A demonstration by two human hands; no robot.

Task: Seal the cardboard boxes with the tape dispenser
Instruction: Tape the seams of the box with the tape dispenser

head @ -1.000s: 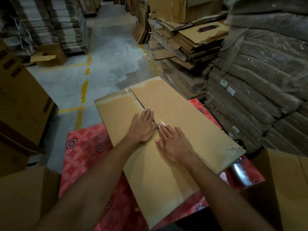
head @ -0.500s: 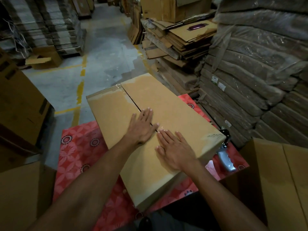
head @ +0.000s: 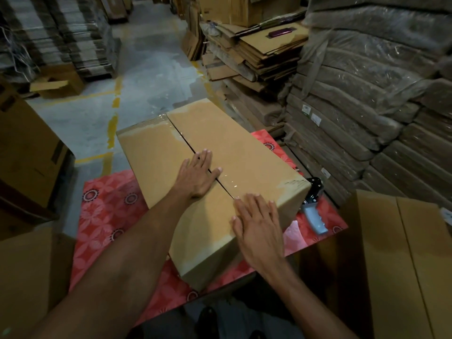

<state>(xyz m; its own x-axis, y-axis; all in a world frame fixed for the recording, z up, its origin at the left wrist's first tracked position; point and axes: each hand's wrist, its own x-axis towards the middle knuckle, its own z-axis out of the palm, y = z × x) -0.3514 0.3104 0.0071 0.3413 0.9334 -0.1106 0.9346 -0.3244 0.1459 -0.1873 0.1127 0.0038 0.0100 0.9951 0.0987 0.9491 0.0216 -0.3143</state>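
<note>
A long brown cardboard box [head: 244, 152] lies on a table with a red flowered cloth [head: 107, 214]. Its two top flaps meet in a centre seam with clear tape [head: 227, 183] over part of it. My left hand [head: 197, 176] presses flat on the left flap beside the seam, fingers straight. My right hand [head: 256, 222] lies flat on the near end of the box, over the seam. The tape dispenser [head: 314, 206], black with a grey handle, rests on the cloth just right of the box, partly hidden behind it.
Another cardboard box [head: 401, 260] stands at the near right, and more boxes [head: 27, 152] at the left. Wrapped bundles [head: 367, 99] and stacks of flat cardboard [head: 259, 55] rise to the right. A concrete floor with yellow lines [head: 115, 118] lies beyond the table.
My right hand has slid back toward me along the seam to the near end of the box. The left hand stays pressed on the left flap. The view has shifted.
</note>
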